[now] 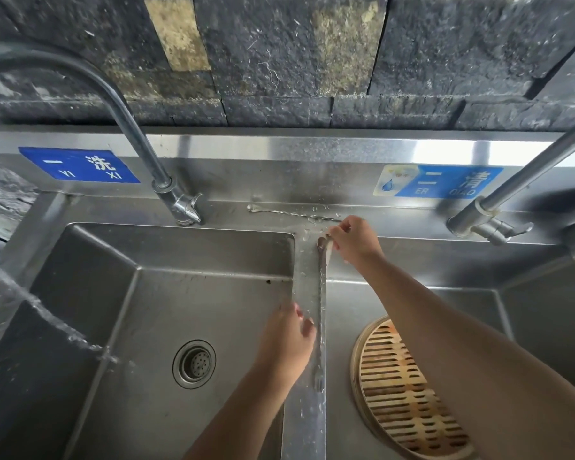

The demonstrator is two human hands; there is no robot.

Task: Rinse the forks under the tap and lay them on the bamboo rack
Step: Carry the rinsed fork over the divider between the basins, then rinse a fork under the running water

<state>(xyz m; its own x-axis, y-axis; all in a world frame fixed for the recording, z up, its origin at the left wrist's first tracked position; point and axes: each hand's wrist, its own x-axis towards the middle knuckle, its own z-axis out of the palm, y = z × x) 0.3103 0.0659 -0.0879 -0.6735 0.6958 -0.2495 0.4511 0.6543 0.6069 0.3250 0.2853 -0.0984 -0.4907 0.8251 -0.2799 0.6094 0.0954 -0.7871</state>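
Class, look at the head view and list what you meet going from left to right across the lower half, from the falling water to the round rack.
Falling water → drain → left hand → fork → bamboo rack.

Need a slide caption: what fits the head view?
Right hand pinches a long fork lying on the sink divider, left hand beside it, bamboo rack in the right basin.
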